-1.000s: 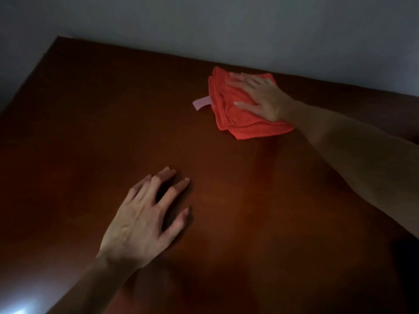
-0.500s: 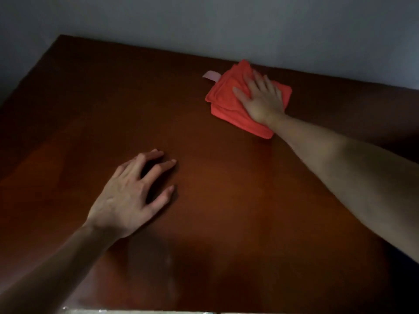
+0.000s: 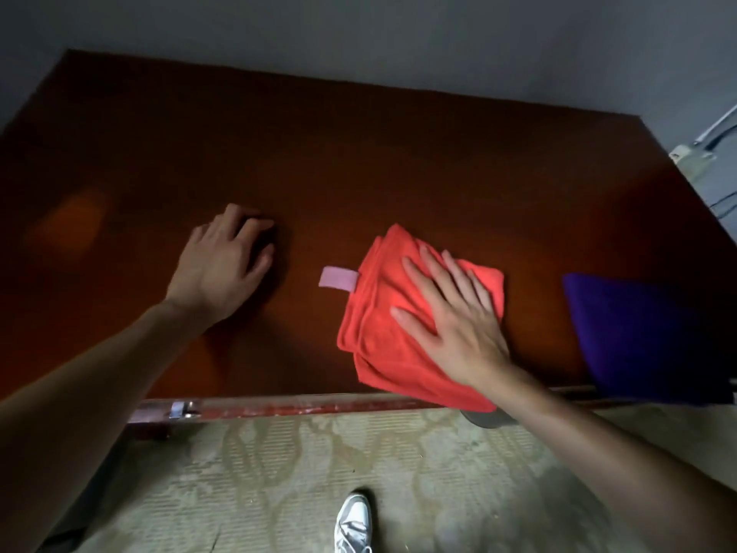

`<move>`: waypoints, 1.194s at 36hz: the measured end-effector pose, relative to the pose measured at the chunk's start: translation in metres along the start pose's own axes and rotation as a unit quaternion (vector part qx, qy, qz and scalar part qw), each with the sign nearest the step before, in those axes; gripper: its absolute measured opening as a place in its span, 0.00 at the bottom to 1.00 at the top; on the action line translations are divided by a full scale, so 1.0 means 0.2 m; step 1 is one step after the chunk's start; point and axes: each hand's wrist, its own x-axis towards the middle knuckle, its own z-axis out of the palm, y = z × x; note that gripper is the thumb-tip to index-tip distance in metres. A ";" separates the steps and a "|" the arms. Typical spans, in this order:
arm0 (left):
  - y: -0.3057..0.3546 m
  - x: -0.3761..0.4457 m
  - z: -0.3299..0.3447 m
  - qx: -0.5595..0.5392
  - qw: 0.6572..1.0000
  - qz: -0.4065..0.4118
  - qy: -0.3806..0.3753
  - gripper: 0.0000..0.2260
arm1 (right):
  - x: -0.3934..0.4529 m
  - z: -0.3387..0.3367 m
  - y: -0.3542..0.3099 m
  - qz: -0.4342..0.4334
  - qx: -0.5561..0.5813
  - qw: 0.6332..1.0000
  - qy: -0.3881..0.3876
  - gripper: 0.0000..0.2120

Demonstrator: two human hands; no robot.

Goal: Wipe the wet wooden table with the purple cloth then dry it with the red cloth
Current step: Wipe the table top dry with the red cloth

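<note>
right hand point(image 3: 458, 317): fingers straight, pressing flat on red cloth point(image 3: 383, 325) at tabletop point(image 3: 359, 161) near edge | left hand point(image 3: 223, 265): loosely curled, resting on tabletop, holding nothing | purple cloth point(image 3: 638, 333): near-right corner

Setting: dim domestic room, likely a home. Evidence: polished wooden table point(image 3: 359, 161) set against a plain grey wall point(image 3: 399, 33); worn patterned carpet point(image 3: 319, 464) underfoot; power strip with cables point(image 3: 698, 153) at right.
</note>
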 end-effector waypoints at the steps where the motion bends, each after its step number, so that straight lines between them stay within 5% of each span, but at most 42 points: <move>1: 0.05 0.00 0.00 -0.012 1.000 -0.004 0.011 0.20 | -0.02 -0.01 0.01 -0.012 -0.002 1.000 -0.003 0.36; 10: 0.39 0.10 0.14 -0.153 0.988 0.018 0.020 0.22 | 0.16 -0.07 0.19 -0.144 0.010 0.988 -0.057 0.33; 19: 0.42 0.11 0.20 -0.092 0.995 0.043 0.006 0.28 | 0.66 -0.10 0.45 -0.237 -0.011 0.965 -0.110 0.33; 38: 0.43 0.13 0.18 -0.046 0.997 0.023 -0.056 0.29 | 1.75 -0.13 0.83 -0.236 -0.069 0.964 -0.106 0.34; 43: 0.43 0.13 0.19 -0.044 0.997 0.017 -0.057 0.29 | 1.84 -0.11 0.85 -0.136 -0.052 0.986 -0.078 0.40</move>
